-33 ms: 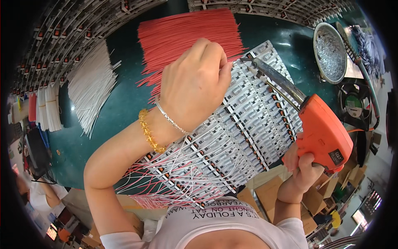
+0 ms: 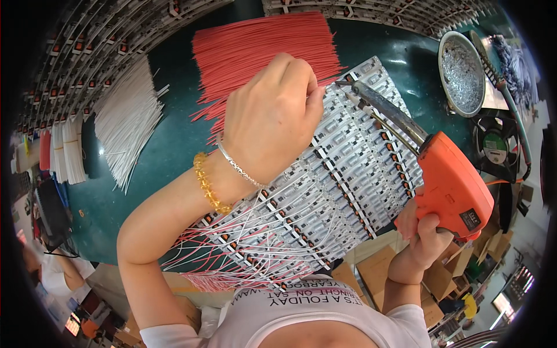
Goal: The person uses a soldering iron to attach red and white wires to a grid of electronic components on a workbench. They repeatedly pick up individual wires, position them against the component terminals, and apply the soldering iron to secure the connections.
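My right hand [image 2: 426,238] is wrapped around the handle of an orange soldering gun [image 2: 455,182]. Its long metal barrel points up and left, with a thin feed tube beside it. The dark tip is over the far end of a slanted array of white circuit strips [image 2: 342,185], just right of my left thumb. My left hand [image 2: 272,113] is closed in a pinch above the strips' far left edge. Its fingertips are mostly hidden, so what they hold cannot be made out. Behind it lies a wide bundle of red wires [image 2: 267,46]. Red and white wires [image 2: 243,243] trail from the strips' near left end.
White wires [image 2: 130,116] lie spread on the dark green table [image 2: 168,139] at left. A metal bowl of silvery bits [image 2: 462,75] stands at far right, near a small black fan [image 2: 496,145]. More strips [image 2: 75,52] line the back. Cardboard boxes [image 2: 377,267] sit below the table edge.
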Demonstrator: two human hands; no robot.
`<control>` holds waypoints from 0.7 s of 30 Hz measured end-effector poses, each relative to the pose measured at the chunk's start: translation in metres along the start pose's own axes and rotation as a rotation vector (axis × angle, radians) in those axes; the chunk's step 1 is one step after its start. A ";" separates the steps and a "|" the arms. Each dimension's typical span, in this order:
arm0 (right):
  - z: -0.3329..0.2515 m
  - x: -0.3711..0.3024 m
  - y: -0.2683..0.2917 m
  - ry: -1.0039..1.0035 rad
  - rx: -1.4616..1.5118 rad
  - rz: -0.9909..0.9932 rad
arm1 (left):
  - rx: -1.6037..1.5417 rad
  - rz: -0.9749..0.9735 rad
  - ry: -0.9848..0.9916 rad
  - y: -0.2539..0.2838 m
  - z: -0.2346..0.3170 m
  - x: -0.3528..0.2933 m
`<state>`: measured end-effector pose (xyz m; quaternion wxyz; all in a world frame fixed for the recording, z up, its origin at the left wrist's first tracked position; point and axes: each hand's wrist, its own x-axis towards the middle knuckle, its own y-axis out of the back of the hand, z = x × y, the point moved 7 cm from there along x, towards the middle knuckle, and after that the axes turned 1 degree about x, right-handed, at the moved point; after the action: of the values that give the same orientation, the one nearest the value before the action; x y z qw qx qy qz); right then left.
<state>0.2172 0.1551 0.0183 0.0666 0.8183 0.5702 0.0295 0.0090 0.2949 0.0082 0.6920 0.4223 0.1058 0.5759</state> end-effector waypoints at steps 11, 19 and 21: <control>0.005 -0.006 0.013 0.098 -0.096 0.002 | 0.002 -0.007 0.001 0.001 0.001 0.000; -0.001 -0.008 0.013 0.081 -0.061 0.019 | 0.018 -0.009 0.007 0.000 0.001 0.000; -0.003 -0.008 0.012 0.062 -0.029 0.043 | 0.023 -0.013 0.010 0.002 0.000 0.001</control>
<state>0.2250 0.1437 0.0230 0.0601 0.8279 0.5539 0.0648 0.0081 0.2952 0.0098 0.6902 0.4267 0.1188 0.5722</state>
